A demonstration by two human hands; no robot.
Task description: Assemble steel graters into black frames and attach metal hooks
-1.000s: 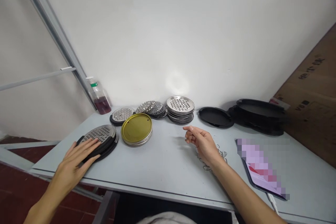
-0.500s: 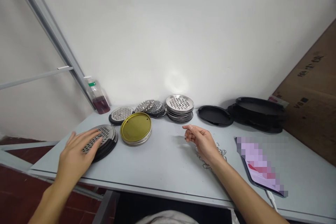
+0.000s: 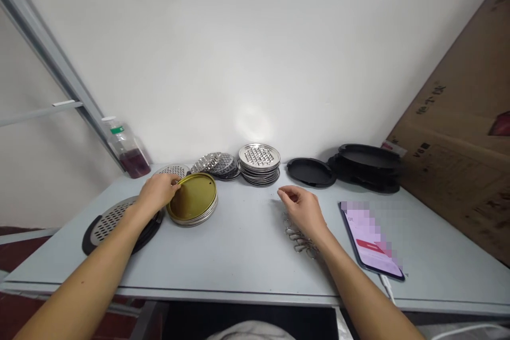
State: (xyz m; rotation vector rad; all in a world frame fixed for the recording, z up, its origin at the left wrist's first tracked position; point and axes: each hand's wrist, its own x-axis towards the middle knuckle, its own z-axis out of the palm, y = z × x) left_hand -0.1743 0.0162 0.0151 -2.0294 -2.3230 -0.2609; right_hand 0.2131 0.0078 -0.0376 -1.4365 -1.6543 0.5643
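My left hand [image 3: 161, 191] grips the left edge of the gold round metal plate [image 3: 195, 199], which tops a stack of silver-edged discs. Left of that stack, partly behind my forearm, lie round perforated grater plates with black rims [image 3: 113, 220]. My right hand [image 3: 302, 205] hovers at the centre right with its fingers curled closed, and nothing shows in them. Beneath and beside it, a cluster of bent metal wire rings [image 3: 300, 239] lies on the table, partly hidden by the hand and wrist.
Along the wall stand a tall stack of silver grater discs [image 3: 260, 162], leaning grater discs [image 3: 223, 164], a black round tray [image 3: 311, 171] and stacked black trays [image 3: 368, 162]. A bottle [image 3: 131, 151] is at the left, a phone [image 3: 370, 244] and cardboard box [image 3: 458, 159] at the right.
My left hand has moved from over the black-rimmed grater plates, rightward and away from me, and taken hold of the gold plate's edge. My right hand's fingers have drawn closer together.
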